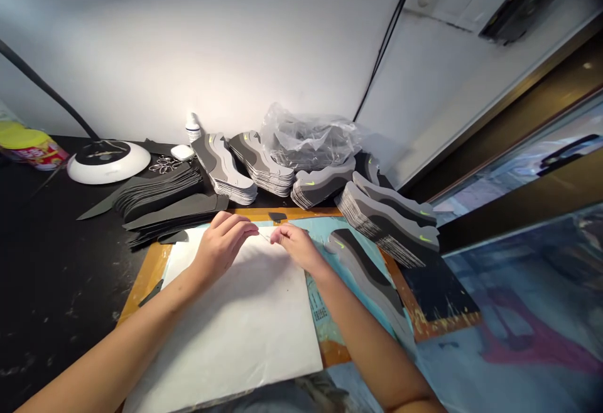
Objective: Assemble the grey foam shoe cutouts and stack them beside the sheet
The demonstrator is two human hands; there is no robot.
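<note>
Right over the far part of a white sheet [245, 312], the left hand [226, 237] and right hand [293, 243] are pinched narrow, holding a thin strand [264, 236] stretched between their fingertips; what it's made of, I can't tell. Stacks crowd the worktop [61, 287] beyond them: black pieces [174, 212] to the left, then patterned grey pieces [223, 168] fanned round to the right, with a crumpled plastic bag [308, 136] among them, up against the wall [211, 42]. One loose grey piece [365, 268] lies just beside the right forearm, nearest that arm's outer side. Farther left sit a white lamp base [109, 161] and a yellow-lidded tub [32, 147], with a small white bottle [193, 127] behind the stacks.
</note>
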